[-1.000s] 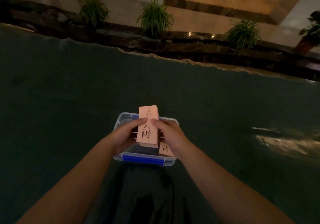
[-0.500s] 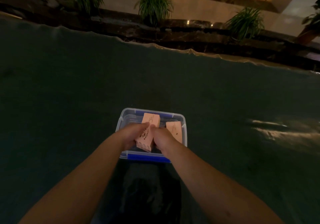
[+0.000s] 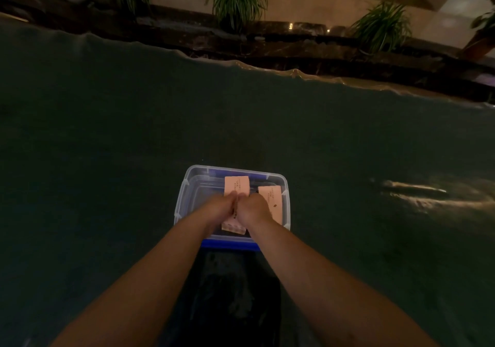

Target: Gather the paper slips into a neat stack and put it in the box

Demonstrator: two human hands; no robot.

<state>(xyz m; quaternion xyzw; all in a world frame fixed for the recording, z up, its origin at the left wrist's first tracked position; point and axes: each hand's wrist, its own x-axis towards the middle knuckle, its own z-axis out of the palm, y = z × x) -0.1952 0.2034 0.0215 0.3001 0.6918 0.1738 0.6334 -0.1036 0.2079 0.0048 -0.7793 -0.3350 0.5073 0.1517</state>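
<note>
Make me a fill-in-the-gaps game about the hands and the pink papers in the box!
1. Both hands, the left hand and the right hand, are lowered inside the clear plastic ____.
2. The stack of paper slips they hold is coloured ____.
3. A second stack lies in the box on the ____ side of the held one.
4. Beyond the table's far edge grow green ____.

Missing words: box; pink; right; plants

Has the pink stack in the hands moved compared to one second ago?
Yes. The stack has gone down into the box; before, it stood above the rim. Both hands hold it beside the second stack.
</note>
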